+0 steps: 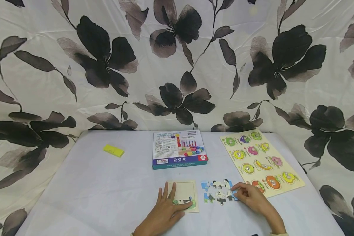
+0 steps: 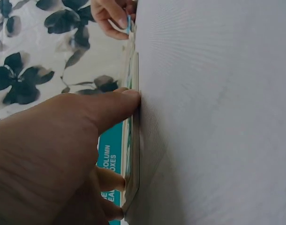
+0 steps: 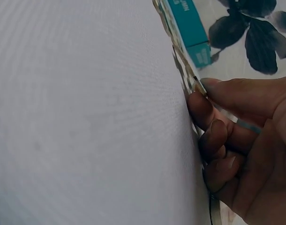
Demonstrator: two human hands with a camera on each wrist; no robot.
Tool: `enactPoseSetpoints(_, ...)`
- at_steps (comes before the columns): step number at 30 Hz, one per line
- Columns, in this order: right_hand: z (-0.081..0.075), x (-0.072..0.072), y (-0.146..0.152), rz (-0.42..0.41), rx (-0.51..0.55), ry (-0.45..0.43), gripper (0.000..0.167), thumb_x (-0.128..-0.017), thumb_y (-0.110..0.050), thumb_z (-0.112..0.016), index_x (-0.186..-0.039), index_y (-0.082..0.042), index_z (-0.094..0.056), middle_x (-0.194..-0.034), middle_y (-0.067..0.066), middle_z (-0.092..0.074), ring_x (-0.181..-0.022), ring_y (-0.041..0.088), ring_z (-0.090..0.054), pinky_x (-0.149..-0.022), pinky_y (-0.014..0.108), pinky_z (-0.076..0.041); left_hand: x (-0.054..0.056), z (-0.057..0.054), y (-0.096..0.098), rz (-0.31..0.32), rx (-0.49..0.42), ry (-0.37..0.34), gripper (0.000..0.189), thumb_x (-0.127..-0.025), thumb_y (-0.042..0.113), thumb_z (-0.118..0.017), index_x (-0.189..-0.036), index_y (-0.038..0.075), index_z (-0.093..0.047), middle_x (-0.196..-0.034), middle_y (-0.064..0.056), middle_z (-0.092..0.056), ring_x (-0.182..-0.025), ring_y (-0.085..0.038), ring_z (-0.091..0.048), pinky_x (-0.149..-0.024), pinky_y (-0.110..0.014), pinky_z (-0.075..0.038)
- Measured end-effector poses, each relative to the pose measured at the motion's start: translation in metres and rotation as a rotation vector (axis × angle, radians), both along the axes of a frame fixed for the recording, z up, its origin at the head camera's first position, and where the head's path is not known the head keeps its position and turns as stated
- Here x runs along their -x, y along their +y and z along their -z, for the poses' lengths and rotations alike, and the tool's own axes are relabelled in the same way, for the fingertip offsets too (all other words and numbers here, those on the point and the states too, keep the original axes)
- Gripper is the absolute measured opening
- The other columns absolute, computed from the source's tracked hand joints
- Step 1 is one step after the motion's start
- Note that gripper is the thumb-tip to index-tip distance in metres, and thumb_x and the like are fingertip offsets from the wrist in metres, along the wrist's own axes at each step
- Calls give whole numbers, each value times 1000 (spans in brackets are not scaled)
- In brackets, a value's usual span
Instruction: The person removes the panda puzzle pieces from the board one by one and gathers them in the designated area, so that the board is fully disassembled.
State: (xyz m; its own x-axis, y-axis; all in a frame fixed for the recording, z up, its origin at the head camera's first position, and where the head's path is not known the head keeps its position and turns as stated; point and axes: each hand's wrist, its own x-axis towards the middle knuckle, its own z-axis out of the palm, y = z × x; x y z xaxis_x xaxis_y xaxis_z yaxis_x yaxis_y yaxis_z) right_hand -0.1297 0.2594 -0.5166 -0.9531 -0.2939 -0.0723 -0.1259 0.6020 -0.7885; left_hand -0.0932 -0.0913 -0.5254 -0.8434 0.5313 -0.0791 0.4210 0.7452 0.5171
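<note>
My left hand (image 1: 167, 209) rests with spread fingers on a small wooden puzzle tray (image 1: 196, 196) at the front of the table. Part of a picture, green and black-and-white, lies along the tray's lower side, partly hidden by the thumb. Just right of it lie panda jigsaw pieces (image 1: 220, 190), loosely grouped on the cloth. At their right edge my right hand (image 1: 250, 196) pinches a jigsaw piece between thumb and index finger. In the right wrist view the piece (image 3: 199, 86) shows edge-on, its other fingers curled beneath.
A boxed bead set (image 1: 180, 149) stands behind the tray. To the right lies a wooden fruit puzzle board (image 1: 262, 164), close to the right hand. A yellow block (image 1: 113, 150) sits at the back left. White cloth (image 1: 106, 196) covers the table, with a floral curtain (image 1: 177, 65) behind.
</note>
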Motion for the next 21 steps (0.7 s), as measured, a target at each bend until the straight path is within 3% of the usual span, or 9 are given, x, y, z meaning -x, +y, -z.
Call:
enactPoseSetpoints(12,-2,0,-2,37,-28,-20,14,-88,-15,-69,-99,-7,-65,-68,-2,-54,-53,3,-45,-51,20,-41,1,-3,3,-19,21,2,39,-96,37,-54,-132,49,-51,-155,-27,-14,-139,-56,6,-107,-71,-6)
enactPoseSetpoints(21,-4,5,-21,76,-23,108,4,-90,-11,-65,-93,-11,-68,-65,-7,-51,-54,3,-43,-50,20,-38,8,1,3,-23,27,87,37,-97,37,-51,-132,49,-52,-155,-26,-17,-138,-58,2,-107,-71,-8)
